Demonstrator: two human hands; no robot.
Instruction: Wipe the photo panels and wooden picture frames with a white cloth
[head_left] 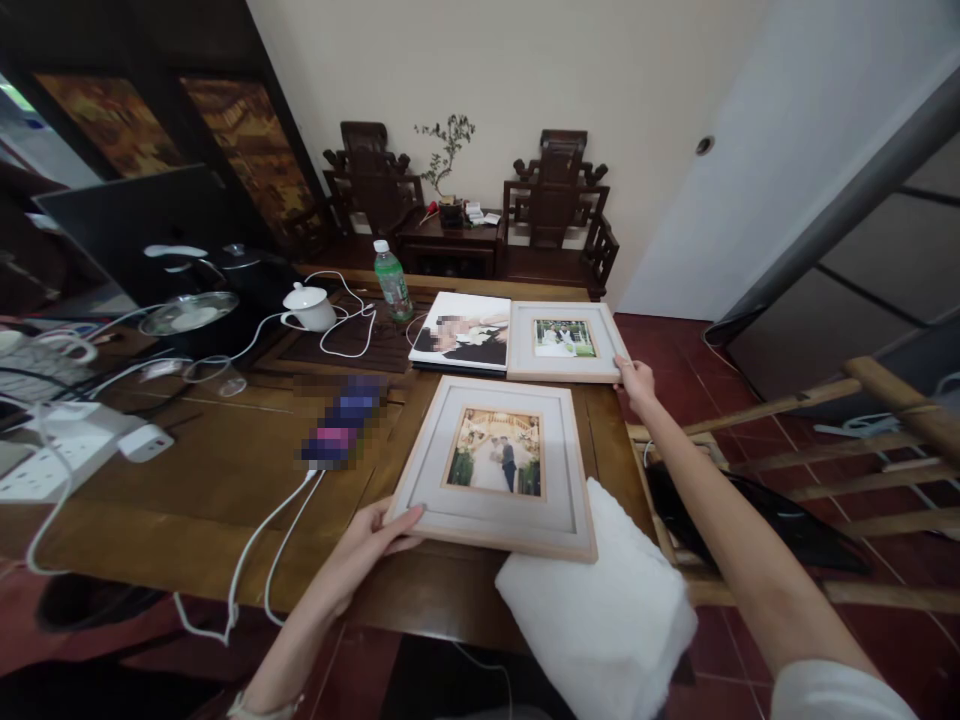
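Near the table's front edge is a light wood photo frame (495, 460) with a wide pale mat around a wedding picture. My left hand (375, 538) is closed on its lower left corner, thumb on top of the rim. Behind it lies a second, similar photo frame (564, 342) holding a smaller outdoor picture. My right hand (636, 384) pinches the lower right edge of that far frame. Against its left side rests a white and black photo album (465, 330). A folded white cloth (604, 600) sits partly under the near frame and hangs past the table edge.
Left of the frames lies a phone (341, 425), blurred out, with white cables plugged in. A green-tinted bottle (392, 280), lidded white cup (310, 306), glass-lidded pot (191, 320) and power strip (67, 455) stand on the table (247, 425). A bamboo chair (817, 490) is at the right.
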